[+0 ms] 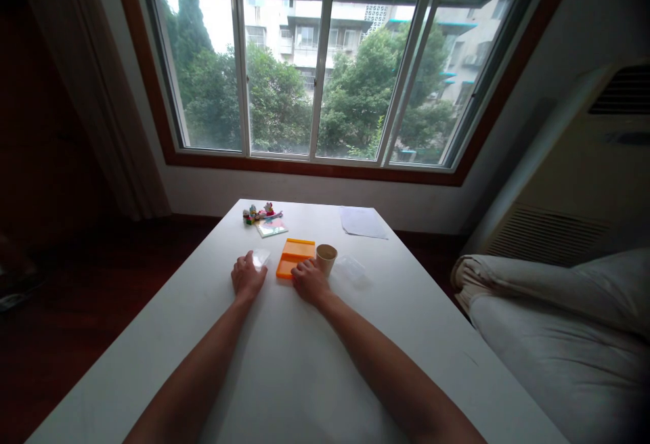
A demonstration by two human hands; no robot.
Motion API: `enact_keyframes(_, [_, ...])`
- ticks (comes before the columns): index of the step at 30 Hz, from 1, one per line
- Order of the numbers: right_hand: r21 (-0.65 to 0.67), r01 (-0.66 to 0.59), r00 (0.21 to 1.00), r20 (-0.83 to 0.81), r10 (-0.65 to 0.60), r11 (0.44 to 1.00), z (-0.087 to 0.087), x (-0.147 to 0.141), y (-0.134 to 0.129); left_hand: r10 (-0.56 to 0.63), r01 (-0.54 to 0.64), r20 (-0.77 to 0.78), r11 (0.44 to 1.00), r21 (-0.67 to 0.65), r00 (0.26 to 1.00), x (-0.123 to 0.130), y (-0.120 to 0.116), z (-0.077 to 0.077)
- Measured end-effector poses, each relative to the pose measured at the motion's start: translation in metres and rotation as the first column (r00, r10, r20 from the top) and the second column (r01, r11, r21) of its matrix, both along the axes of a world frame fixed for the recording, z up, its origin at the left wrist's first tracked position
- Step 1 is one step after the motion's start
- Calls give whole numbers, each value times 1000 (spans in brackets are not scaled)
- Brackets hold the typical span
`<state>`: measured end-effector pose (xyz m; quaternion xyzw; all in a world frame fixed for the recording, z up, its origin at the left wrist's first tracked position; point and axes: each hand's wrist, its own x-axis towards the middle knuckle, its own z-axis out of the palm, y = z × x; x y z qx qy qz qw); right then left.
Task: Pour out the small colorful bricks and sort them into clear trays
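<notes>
My left hand [247,277] is on the left of the white table, its fingers and thumb closed around a clear plastic piece [261,257], perhaps a small box or lid. An orange case [297,249] lies open and flat, with two shallow halves. My right hand [311,281] has its fingers curled over the near right corner of this case, and how firmly they press is hard to see. Just behind that hand stands a paper cup [326,258], upright and close to the case. To the cup's right lies a clear plastic container [351,269].
Small colourful figurines [258,213] stand at the table's far left, beside a flat shiny card or case [272,227]. A sheet of paper [363,222] lies at the far right. Beyond the white table [284,376] are a window, a sofa [558,322] and an air conditioner [569,180].
</notes>
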<state>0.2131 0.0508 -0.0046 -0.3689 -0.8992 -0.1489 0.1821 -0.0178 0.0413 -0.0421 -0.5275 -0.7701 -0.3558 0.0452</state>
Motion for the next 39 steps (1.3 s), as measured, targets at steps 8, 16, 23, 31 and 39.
enact_keyframes(8, [-55, 37, 985, -168, -45, 998, -14, 8, -11, -231, 206, 67, 943, 263, 971, 8, -16, 21])
enact_keyframes(16, [-4, -65, 904, -424, 57, 998, 4, 14, -27, -428, 381, 110, 876, 295, 897, 23, -34, 37])
enact_keyframes(23, [-47, -162, 885, -449, 124, 986, 3, 12, -32, -546, 515, 97, 825, 231, 832, 48, -46, 45])
enact_keyframes(31, [-25, -93, 907, -414, 75, 995, -1, 5, -39, -540, 501, 132, 831, 243, 831, 54, -49, 50])
enact_keyframes(39, [-8, 29, 873, -488, -30, 1000, 1, -3, -42, -616, 569, 99, 769, 293, 782, 49, -52, 53])
